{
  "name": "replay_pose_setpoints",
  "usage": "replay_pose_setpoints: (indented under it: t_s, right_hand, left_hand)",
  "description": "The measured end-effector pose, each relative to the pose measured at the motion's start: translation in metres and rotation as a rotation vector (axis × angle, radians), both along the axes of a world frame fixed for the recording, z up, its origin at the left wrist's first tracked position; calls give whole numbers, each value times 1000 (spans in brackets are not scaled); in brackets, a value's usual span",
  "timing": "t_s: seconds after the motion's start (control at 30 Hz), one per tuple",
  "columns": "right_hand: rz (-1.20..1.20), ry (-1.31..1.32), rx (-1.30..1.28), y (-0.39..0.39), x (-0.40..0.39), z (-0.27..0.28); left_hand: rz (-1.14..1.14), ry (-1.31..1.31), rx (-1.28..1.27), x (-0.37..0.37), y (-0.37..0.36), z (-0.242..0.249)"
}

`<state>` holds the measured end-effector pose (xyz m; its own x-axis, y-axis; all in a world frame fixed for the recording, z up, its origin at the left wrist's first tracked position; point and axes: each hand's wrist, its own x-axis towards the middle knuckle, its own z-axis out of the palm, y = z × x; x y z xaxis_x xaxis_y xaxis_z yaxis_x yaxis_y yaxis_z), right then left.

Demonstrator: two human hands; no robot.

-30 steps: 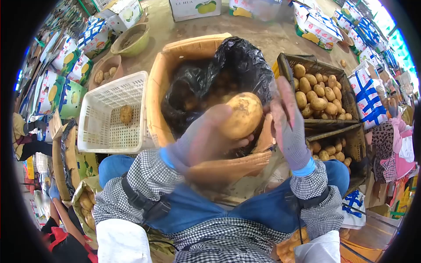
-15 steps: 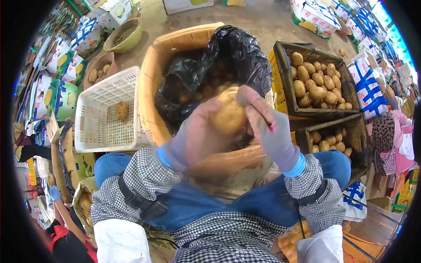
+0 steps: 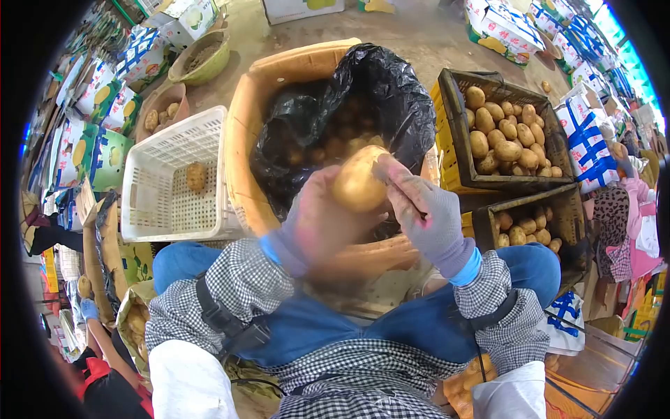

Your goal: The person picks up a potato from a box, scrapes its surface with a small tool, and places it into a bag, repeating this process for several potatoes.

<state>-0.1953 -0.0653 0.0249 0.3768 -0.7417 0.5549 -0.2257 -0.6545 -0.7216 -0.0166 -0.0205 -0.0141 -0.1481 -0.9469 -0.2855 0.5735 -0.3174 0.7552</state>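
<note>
A large peeled-looking yellow potato point(image 3: 359, 183) is gripped in my left hand point(image 3: 314, 216), which is blurred by motion and wears a grey glove. My right hand point(image 3: 427, 209), gloved as well, is closed in a pinch against the potato's right side. Something small and dark shows at its fingertips, too little of it to name. Both hands are above the near edge of an orange tub point(image 3: 241, 150) lined with a black plastic bag point(image 3: 412, 115). Inside the bag lie several potatoes point(image 3: 335, 148), partly in shadow.
A white plastic crate point(image 3: 174, 220) with one potato point(image 3: 196, 177) stands left of the tub. On the right, two dark crates point(image 3: 502, 180) hold several potatoes. Cartons point(image 3: 502, 35) line the back and sides. At far left, another person's blue-gloved hand point(image 3: 89, 309) holds a potato.
The view has shifted slightly. The potato stays between my hands, now tilted a little differently, and my right fingers remain against its side.
</note>
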Motion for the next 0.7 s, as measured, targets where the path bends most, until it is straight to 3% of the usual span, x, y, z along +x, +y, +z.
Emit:
replay_pose_setpoints:
  t_s: [0.07, 0.1, 0.13, 0.17, 0.2, 0.3, 0.33, 0.43, 0.57, 0.6, 0.7]
  right_hand:
    - [157, 351, -44, 9, -7, 20]
    - [235, 528, -66, 13, -9, 29]
    - [245, 450, -126, 14, -10, 21]
    - [250, 369, -184, 14, -9, 5]
    - [250, 288, -247, 14, -8, -2]
    - [-81, -494, 517, 14, 0, 28]
    - [-147, -372, 697, 3, -10, 41]
    - [87, -388, 891, -3, -13, 27]
    - [182, -269, 654, 7, -2, 21]
    - [266, -404, 780, 7, -4, 17]
    - [245, -434, 857, 5, -6, 21]
  left_hand:
    - [-116, 217, 28, 2, -2, 8]
    - [-221, 447, 79, 8, -3, 22]
    - [-329, 675, 131, 12, -4, 33]
    - [-252, 658, 160, 10, -3, 40]
    - [-181, 638, 186, 7, -2, 46]
    - [-26, 475, 42, -3, 2, 72]
    - [21, 406, -37, -6, 4, 77]
    - [36, 81, -121, -13, 8, 78]
    - [10, -406, -310, -17, 11, 69]
    - [7, -424, -281, -17, 11, 69]
    - [13, -383, -238, -14, 7, 70]
